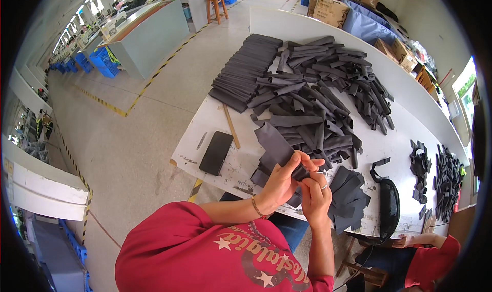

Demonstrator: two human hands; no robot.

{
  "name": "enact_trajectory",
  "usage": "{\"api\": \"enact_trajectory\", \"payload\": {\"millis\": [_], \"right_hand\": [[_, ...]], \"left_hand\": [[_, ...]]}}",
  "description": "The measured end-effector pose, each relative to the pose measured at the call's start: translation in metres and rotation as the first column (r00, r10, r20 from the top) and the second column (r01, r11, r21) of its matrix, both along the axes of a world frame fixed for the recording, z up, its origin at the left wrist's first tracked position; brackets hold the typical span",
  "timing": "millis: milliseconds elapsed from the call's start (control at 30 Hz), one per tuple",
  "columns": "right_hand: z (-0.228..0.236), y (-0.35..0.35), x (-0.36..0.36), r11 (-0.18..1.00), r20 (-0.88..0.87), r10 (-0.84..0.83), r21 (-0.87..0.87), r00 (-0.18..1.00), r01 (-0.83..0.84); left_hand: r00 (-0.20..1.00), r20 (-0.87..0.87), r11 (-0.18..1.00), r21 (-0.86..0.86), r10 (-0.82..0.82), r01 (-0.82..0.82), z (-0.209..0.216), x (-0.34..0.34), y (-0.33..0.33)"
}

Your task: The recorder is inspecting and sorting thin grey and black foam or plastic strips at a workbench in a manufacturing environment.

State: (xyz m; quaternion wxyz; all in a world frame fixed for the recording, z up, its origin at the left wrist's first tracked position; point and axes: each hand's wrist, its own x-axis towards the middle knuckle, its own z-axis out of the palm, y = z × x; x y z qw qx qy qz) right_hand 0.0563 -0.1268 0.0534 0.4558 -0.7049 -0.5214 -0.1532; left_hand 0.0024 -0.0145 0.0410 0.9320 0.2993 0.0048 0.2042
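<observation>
Both my hands are together at the table's near edge, working a dark grey fabric piece. My left hand, with a bracelet on its wrist, grips it between thumb and fingers. My right hand, wearing a ring, pinches the same fabric at its near end, where it looks folded or rolled. The exact fold is hidden by the fingers. Just beyond lies a loose heap of dark grey fabric tubes. Flat fabric pieces are stacked beside my right hand.
On the white table lie a black phone, a wooden stick and a neat row of fabric strips. A black case and small dark pieces are at right. A person sits nearby; a low partition stands behind.
</observation>
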Motion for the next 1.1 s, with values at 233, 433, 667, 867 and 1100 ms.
{"api": "enact_trajectory", "payload": {"millis": [233, 433, 667, 867, 1100], "right_hand": [[-0.005, 0.009, -0.001, 1.0, -0.016, -0.015, 0.01, 1.0, 0.015], [-0.012, 0.02, -0.015, 0.983, -0.597, -0.071, 0.096, 0.799, 0.158], [-0.012, 0.009, -0.017, 0.859, -0.738, 0.083, 0.393, 0.67, 0.327], [-0.009, 0.001, -0.008, 0.889, -0.853, 0.179, 0.354, 0.49, 0.292], [-0.007, -0.01, -0.004, 0.916, -0.376, -0.144, 0.299, 0.915, 0.267]], "left_hand": [[0.999, 0.03, 0.999, -0.032, -0.013, 0.014, -0.009, 0.003, 0.007], [1.0, 0.015, 1.0, -0.006, -0.024, 0.024, -0.009, 0.01, 0.015], [0.987, 0.158, 0.991, 0.129, 0.014, -0.035, 0.003, 0.015, 0.031], [0.979, 0.15, 0.99, 0.064, -0.137, 0.129, -0.011, 0.018, 0.029], [0.989, -0.035, 0.988, 0.056, 0.146, -0.144, -0.016, -0.005, 0.08]]}}
